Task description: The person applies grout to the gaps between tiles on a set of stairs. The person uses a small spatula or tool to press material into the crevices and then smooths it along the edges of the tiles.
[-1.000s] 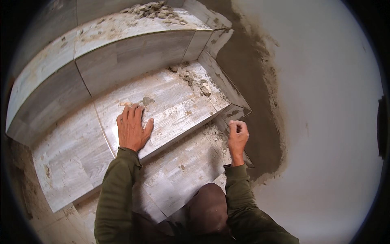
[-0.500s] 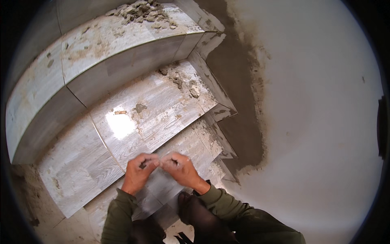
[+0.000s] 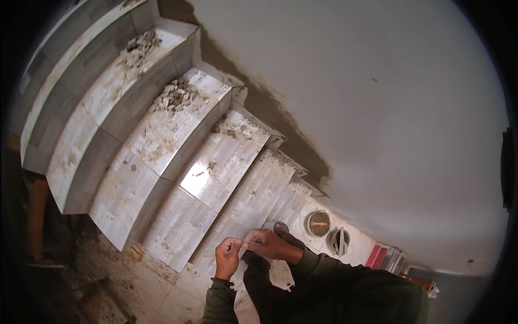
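Observation:
My left hand [image 3: 228,260] and my right hand [image 3: 268,244] meet fingertip to fingertip above the lower stair treads. Both are closed in a pinch, thumbs against fingers. Anything between the fingertips is too small to make out. Beneath and ahead of them rise stairs clad in grey wood-look tiles [image 3: 167,227], dusty and smeared with mortar. A heap of broken mortar [image 3: 175,97] lies on one tread, with another rubble pile [image 3: 141,49] on the step above.
Along the right wall [image 3: 377,135] runs a brown band of mortar [image 3: 291,124]. Past my right arm, two buckets [image 3: 318,223] [image 3: 340,241] stand on the floor beside stacked red and grey flat pieces [image 3: 386,256]. At left is a wooden post [image 3: 38,216].
The view has swung round, bringing upper steps, buckets and the stacked pieces into sight. My hands now appear lower and further right, still pinched together, and the fingertips look closer.

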Tool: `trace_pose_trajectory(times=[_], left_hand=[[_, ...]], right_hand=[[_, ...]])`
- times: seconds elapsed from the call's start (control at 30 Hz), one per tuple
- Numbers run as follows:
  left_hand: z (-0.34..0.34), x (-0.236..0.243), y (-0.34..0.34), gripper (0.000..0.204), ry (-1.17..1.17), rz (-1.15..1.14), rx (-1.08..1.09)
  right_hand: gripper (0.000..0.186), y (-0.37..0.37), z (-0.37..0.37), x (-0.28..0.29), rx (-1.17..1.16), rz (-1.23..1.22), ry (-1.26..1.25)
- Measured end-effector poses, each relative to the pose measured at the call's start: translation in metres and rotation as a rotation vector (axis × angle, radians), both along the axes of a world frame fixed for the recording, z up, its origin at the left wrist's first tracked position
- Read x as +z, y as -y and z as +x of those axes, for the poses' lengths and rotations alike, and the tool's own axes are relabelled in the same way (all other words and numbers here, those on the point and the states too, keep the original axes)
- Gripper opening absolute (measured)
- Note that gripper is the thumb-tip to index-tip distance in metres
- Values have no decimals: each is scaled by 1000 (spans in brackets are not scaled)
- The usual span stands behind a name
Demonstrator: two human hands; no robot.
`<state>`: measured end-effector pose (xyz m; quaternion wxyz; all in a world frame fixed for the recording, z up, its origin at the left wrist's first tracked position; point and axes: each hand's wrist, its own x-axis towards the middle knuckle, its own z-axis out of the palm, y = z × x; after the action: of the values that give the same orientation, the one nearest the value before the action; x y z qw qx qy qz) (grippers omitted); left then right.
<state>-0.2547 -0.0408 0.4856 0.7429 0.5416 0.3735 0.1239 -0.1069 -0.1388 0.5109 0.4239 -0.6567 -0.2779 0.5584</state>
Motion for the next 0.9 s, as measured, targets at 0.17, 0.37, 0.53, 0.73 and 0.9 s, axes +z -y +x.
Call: trace_pose_trajectory(times=[0.17, 0.37, 0.53, 0.73, 0.9], left_hand=[[-4, 51, -24, 28, 13, -30, 6], [24, 76, -48, 32, 39, -245, 37], [53, 94, -94, 32, -248, -122, 172], [45, 121, -140, 32, -391, 97, 44], [46, 153, -185, 25, -384, 220, 21]], right_hand=[[19, -14, -9, 54, -173, -50, -417], [20, -31, 18, 85, -252, 21, -515], [19, -52, 46, 72, -289, 34, -472], [18, -77, 84, 88, -482, 40, -275], [19, -92, 108, 104, -566, -79, -47]])
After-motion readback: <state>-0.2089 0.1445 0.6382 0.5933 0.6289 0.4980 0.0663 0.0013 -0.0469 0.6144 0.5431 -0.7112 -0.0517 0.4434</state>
